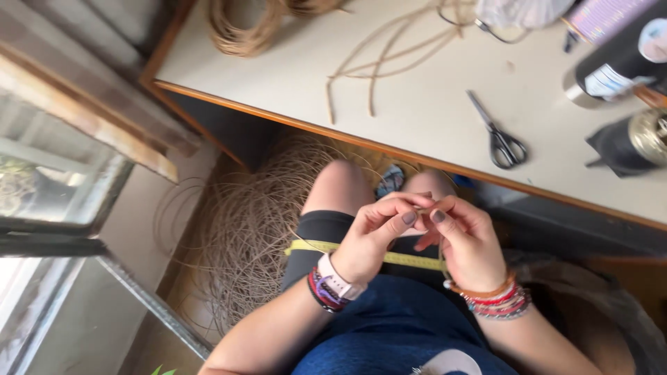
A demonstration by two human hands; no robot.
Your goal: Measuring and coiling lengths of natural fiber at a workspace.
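While a thin cane strand point(425, 208) is pinched between the left hand point(379, 236) and the right hand point(467, 239), little finished work is seen. A yellow tape measure point(406, 259) is draped over the lap, and most cane (a loose coil point(260, 222) on the floor) seems unused beside the desk point(417, 104).

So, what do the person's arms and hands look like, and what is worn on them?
Both arms are bare, with no sleeves. The left hand has a pale pink smartwatch on the wrist, beside a stack of dark and purple bracelets. The right hand has an orange bangle and red beaded bracelets on its wrist. The fingers have greyish-purple nail polish.
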